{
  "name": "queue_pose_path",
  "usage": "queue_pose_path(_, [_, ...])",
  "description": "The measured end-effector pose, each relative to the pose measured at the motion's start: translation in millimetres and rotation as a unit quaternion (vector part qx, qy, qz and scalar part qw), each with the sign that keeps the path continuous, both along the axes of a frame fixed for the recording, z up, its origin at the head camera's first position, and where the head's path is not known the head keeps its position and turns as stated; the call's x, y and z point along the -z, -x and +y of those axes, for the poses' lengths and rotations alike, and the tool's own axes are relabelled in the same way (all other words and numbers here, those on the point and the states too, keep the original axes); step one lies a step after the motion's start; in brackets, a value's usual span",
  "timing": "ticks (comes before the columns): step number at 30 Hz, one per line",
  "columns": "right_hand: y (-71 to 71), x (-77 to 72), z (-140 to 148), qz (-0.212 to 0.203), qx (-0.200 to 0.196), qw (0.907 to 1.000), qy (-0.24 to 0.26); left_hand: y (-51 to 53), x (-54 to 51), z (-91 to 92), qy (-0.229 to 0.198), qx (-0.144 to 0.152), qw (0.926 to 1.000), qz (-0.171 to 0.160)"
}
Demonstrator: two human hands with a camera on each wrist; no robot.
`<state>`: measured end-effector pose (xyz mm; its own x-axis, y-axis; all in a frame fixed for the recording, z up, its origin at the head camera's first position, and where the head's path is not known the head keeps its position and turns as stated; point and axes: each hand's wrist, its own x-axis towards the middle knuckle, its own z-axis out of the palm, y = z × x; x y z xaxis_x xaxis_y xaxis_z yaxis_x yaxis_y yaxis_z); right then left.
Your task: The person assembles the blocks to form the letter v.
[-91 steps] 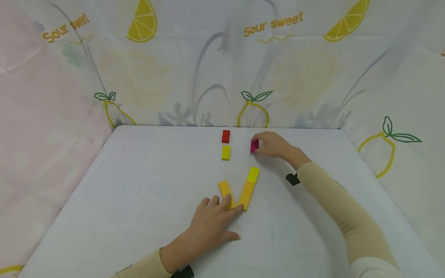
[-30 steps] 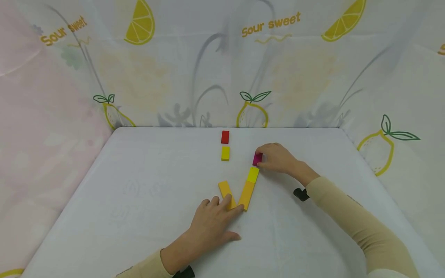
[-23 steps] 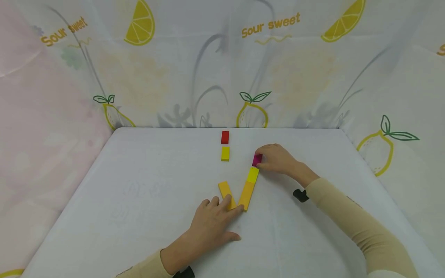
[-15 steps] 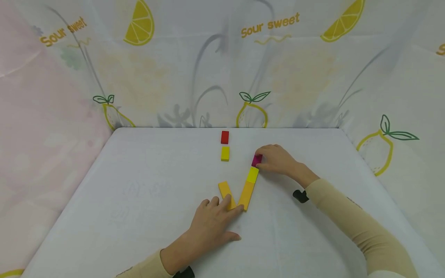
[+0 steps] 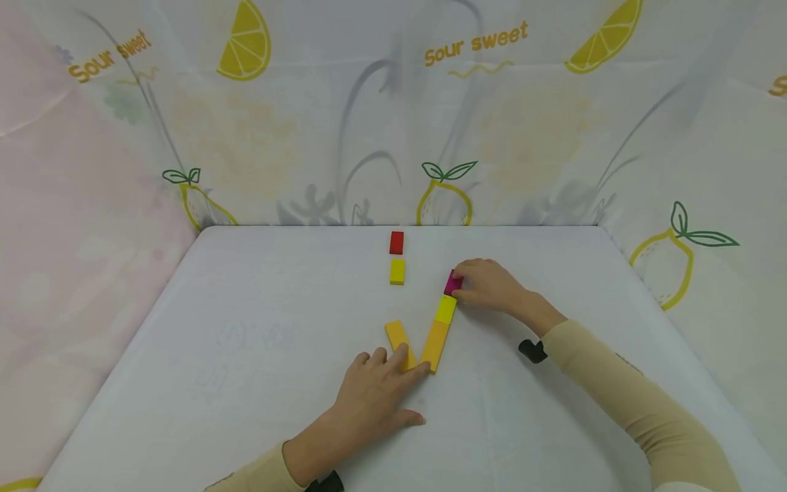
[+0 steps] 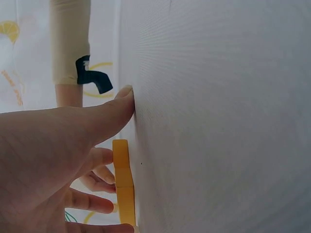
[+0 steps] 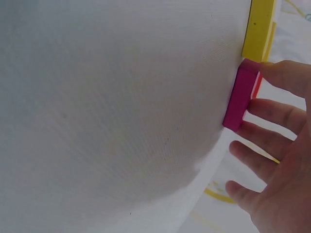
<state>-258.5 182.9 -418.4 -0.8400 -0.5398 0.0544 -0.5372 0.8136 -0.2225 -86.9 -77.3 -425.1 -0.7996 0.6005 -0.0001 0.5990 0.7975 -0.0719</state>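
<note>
In the head view my right hand pinches a small magenta block between thumb and fingers. That block lies just beyond a bright yellow block, tilted along the same line. On the near side the yellow block meets an orange strip. A shorter-looking orange strip slants toward it, making a V. My left hand rests flat with spread fingers, fingertips touching the lower ends of both orange strips. The right wrist view shows the magenta block at the yellow block's end.
A red block and another yellow block lie in a column near the back edge of the white table. A lemon-printed cloth hangs behind the table.
My right hand has brought the magenta block nearer, from beside the red and yellow column to the yellow block's far end, and turned it into line. The left hand has stayed put.
</note>
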Motion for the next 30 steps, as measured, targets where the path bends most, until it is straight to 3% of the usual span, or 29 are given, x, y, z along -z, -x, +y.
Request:
queue_pose_path(18, [-7.5, 2.9, -1.4, -0.013, 0.014, 0.9998, 0.006, 0.7, 0.3, 0.6, 0.002, -0.007, 0.9998, -0.018])
queue_pose_path(30, [-10.7, 1.5, -2.3, -0.015, 0.014, 0.9997, 0.013, 0.6, 1.7, 0.9, 0.003, -0.004, 1.0000, -0.003])
